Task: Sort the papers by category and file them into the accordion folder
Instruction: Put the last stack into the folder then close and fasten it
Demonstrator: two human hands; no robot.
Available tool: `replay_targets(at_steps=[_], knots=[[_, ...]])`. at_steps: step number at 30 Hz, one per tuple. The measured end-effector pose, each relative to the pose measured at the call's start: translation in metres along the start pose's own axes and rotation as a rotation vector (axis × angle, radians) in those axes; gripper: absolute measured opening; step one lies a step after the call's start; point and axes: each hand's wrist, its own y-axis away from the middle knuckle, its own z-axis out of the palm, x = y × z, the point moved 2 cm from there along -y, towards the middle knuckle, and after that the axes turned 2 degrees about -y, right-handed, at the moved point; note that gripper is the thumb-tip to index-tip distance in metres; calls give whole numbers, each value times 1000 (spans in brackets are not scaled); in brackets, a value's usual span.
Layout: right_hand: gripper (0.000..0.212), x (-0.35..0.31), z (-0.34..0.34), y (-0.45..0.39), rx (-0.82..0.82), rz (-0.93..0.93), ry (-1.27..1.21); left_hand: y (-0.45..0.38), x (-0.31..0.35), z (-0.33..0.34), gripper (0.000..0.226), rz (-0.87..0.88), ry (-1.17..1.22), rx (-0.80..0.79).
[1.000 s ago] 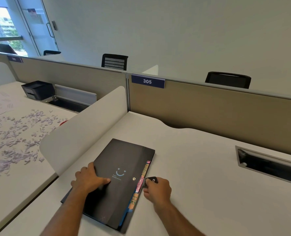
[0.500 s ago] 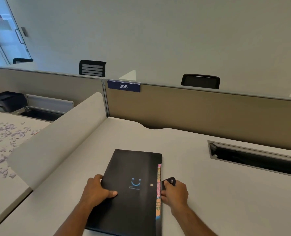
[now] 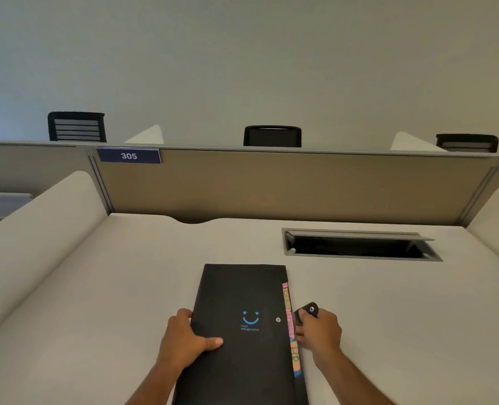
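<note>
Black accordion folder (image 3: 242, 331) lies flat on the white desk (image 3: 96, 287), lower center of frame, long side running away from the camera, near end cut off by the bottom edge. Blue smiley print and a small metal snap stud (image 3: 278, 319) on the cover. Colored index tabs (image 3: 290, 325) stick out along its right edge, pink ones upper, orange one lower, blue at the bottom.

Left hand (image 3: 184, 340) grips the folder's left edge: thumb laid flat on the cover pointing right, fingers curled at the edge; fingertips not visible.

Right hand (image 3: 319, 328) sits just right of the tabs, fingers curled, pinching the black strap flap (image 3: 308, 311), which has a snap button at its tip. Flap is lifted off the stud, not fastened. Fingertips touch the folder's right edge near the pink tabs.

Both forearms enter from the bottom of frame.

Open cable tray slot (image 3: 359, 247) in the desk, right of center, well apart from the folder. Tan partition (image 3: 271, 185) across the middle with a blue "305" label (image 3: 129, 155) at upper left. Three black chair backs above the partition.
</note>
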Motion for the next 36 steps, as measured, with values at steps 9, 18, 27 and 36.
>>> replay_targets(at_steps=[9, 18, 27, 36], knots=[[22, 31, -83, -29, 100, 26, -1, 29, 55, 69, 90, 66, -16, -69], [21, 50, -133, -57, 146, 28, 68, 49, 90, 113, 85, 103, -101, -72], [28, 55, -153, -71, 160, -75, 264, 50, 102, 133, 108, 207, -448, -11], [44, 69, -141, -43, 14, -387, 311, 44, 88, 149, 113, 361, -736, -84]])
